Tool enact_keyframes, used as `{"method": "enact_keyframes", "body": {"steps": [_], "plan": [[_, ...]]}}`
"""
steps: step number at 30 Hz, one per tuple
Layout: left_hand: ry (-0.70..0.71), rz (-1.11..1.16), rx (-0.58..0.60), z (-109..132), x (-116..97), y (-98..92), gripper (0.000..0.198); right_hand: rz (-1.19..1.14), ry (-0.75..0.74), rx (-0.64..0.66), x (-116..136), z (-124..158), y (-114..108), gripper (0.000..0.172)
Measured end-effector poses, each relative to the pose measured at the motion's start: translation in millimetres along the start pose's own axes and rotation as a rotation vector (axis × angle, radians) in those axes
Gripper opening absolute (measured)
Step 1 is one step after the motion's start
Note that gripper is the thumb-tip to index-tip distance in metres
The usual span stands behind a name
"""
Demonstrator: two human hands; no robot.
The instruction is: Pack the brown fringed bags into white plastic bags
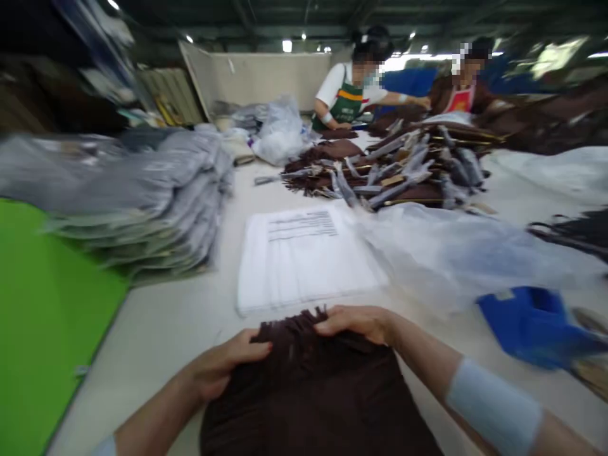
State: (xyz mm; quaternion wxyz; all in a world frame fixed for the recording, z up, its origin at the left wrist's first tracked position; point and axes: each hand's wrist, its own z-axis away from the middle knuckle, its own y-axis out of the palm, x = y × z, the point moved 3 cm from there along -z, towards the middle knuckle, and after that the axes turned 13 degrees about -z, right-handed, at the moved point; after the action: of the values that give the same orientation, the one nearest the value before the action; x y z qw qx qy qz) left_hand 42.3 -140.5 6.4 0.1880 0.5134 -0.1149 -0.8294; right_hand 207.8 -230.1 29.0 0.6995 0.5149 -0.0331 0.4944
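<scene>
Currently left hand (235,356), right hand (361,322) pinching fringed brown piece (304,399) by far end; white stack (308,272) beyond.

Lights (287,45) dot the dark ceiling (327,14) above a beige partition (270,79) and pale table (147,329).

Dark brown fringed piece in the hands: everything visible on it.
The dark brown fringed piece looks soft and matte; fabric or leather, can't tell. Short strips stick out along its far edge, with faint creases below. It widens toward the wearer, its near end cut off by the frame. The left hand grips its far left, the right hand its far right, thumbs on top.
</scene>
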Motion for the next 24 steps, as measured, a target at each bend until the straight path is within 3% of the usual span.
{"method": "enact_keyframes", "body": {"steps": [2,5,9,13,17,24], "plan": [[0.028,0.068,-0.004,14,-7,-2.5,0.042,-0.061,0.012,0.005,-4,-1,-4,0.036],[0.082,0.118,0.041,9,-14,6.7,0.042,-0.051,-0.034,-0.008,-6,7,0,0.034],[0.053,0.064,0.072,6,-18,12.6,0.04,0.039,-0.037,-0.156,-6,10,5,0.032],[-0.013,0.015,0.03,13,-16,7.6,0.04,0.117,-0.003,-0.269,-6,9,3,0.027],[-0.022,0.024,0.002,10,-12,10.3,0.043,0.119,0.009,-0.238,-9,8,9,0.029],[0.135,0.063,0.011,8,-7,17.1,0.044,0.088,-0.066,-0.106,-14,8,23,0.035]]}}
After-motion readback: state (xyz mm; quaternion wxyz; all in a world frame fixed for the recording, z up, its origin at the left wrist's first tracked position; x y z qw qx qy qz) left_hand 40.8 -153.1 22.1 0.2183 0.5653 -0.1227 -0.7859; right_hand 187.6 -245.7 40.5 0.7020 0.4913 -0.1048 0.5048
